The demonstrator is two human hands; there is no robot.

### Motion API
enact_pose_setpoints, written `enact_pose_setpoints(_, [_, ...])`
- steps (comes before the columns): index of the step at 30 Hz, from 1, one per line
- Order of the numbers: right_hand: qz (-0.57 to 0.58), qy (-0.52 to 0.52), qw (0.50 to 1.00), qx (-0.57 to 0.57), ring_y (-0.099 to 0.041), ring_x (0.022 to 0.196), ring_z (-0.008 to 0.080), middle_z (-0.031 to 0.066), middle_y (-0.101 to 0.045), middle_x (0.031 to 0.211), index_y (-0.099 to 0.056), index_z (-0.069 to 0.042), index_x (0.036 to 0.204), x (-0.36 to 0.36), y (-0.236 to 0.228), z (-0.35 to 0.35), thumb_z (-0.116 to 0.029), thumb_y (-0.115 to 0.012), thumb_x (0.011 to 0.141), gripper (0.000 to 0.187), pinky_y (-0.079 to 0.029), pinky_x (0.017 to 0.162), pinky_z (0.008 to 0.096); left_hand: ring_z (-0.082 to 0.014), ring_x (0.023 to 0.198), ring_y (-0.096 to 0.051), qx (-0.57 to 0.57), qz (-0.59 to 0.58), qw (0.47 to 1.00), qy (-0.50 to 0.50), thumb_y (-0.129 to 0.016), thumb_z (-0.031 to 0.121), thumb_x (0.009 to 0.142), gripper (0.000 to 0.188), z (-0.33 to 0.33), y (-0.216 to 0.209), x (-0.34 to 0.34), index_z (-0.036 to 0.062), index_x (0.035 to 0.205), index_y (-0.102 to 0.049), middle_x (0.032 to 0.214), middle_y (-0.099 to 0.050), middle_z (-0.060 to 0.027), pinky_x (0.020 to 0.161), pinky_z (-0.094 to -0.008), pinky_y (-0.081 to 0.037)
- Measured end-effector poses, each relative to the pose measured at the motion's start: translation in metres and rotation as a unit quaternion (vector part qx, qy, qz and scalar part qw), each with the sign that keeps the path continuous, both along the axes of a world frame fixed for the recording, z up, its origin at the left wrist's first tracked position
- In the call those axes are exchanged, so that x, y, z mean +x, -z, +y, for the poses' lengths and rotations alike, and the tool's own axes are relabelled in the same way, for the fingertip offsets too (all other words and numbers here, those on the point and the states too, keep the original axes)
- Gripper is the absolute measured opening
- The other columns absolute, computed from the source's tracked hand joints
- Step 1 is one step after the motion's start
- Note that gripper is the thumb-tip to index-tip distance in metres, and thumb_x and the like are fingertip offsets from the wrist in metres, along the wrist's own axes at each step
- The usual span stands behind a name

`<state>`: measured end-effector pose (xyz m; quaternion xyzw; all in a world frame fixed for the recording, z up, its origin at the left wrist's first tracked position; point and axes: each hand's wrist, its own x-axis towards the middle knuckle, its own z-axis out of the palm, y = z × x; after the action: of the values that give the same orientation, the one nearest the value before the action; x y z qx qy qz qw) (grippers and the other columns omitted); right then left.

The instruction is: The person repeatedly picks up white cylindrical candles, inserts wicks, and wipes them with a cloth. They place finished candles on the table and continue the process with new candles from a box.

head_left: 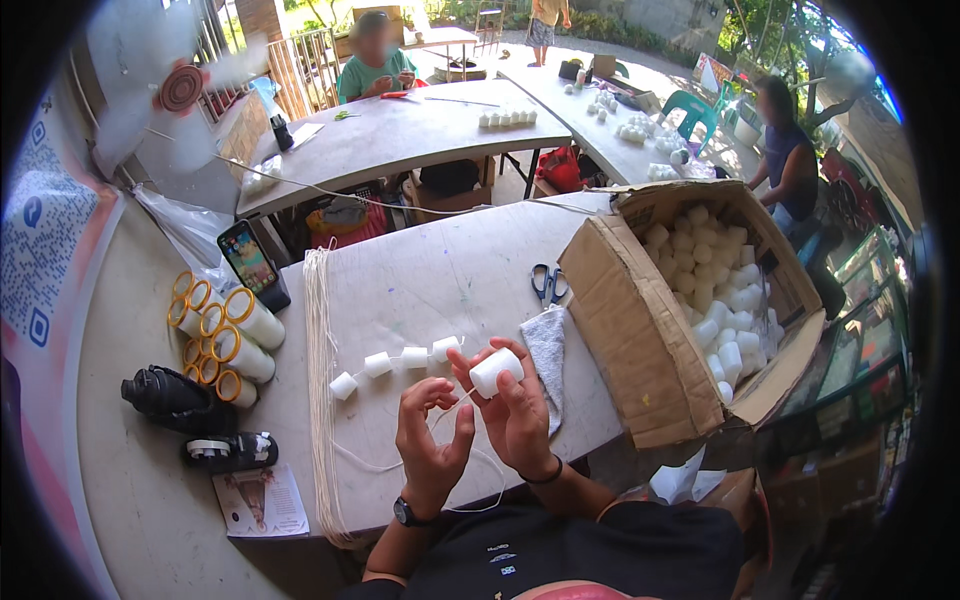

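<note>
Holding a white cylinder (495,372), the right hand (517,420) is gripping with bent fingers; the left hand's (437,440) thumb and forefinger are standing apart beside a string (465,398).

A white, smooth-sided cylinder (497,372) sits tilted in the raised fingers of the right hand (524,425). A thin white cord (463,400) runs between it and the left hand (436,440), looping slackly below; whether it passes through is hard to tell. Beyond the hands, four matching white cylinders (413,357) lie in a spaced, slanting row.
</note>
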<state>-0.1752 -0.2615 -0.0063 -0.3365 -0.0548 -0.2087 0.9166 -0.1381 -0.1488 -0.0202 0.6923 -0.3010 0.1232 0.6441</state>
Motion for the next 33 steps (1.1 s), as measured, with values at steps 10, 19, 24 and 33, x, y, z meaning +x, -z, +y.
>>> enact_pose_setpoints(10, [-0.036,0.035,0.996,-0.077,-0.043,0.136,0.0365,0.0129,-0.049,0.118,-0.029,-0.002,0.139,0.0,0.005,0.007,-0.01,-0.043,0.101,0.042,-0.035,0.111,0.0413,-0.0189,0.074,-0.064,0.051,-0.064,0.996,-0.04,-0.072,-0.001,0.083,0.017,0.005,-0.013,0.0,0.0012,0.098,-0.065,0.091,-0.066,-0.011,0.065,-0.0289,-0.053])
enact_pose_setpoints(19, [-0.004,0.066,0.994,-0.091,-0.045,0.132,0.0414,0.0143,-0.049,0.116,-0.034,-0.002,0.137,-0.002,0.007,0.013,-0.013,-0.047,0.097,0.043,-0.03,0.115,0.0494,-0.0193,0.078,-0.066,0.018,-0.018,0.999,-0.044,-0.075,0.002,0.083,0.023,0.009,-0.002,-0.001,0.0024,0.104,-0.064,0.089,-0.068,-0.0105,0.067,-0.0302,-0.054])
enact_pose_setpoints(24, [0.001,0.08,0.993,-0.091,-0.047,0.131,0.0398,0.0134,-0.049,0.116,-0.034,-0.002,0.137,-0.002,0.009,0.013,-0.013,-0.047,0.098,0.043,-0.032,0.113,0.0484,-0.0223,0.079,-0.067,0.067,-0.07,0.994,-0.044,-0.075,-0.002,0.08,0.02,0.011,-0.008,0.001,0.0021,0.098,-0.068,0.09,-0.069,-0.0094,0.068,-0.0309,-0.054])
enact_pose_setpoints(33, [0.045,0.096,0.97,-0.221,-0.051,0.128,0.0349,0.0119,-0.049,0.116,-0.031,-0.003,0.137,-0.002,0.011,0.017,-0.01,-0.047,0.1,0.041,-0.035,0.11,0.045,-0.0245,0.077,-0.066,0.112,-0.094,0.987,-0.062,-0.074,-0.003,0.078,0.018,0.014,-0.007,0.002,0.0015,0.095,-0.07,0.09,-0.069,-0.0101,0.068,-0.0328,-0.053])
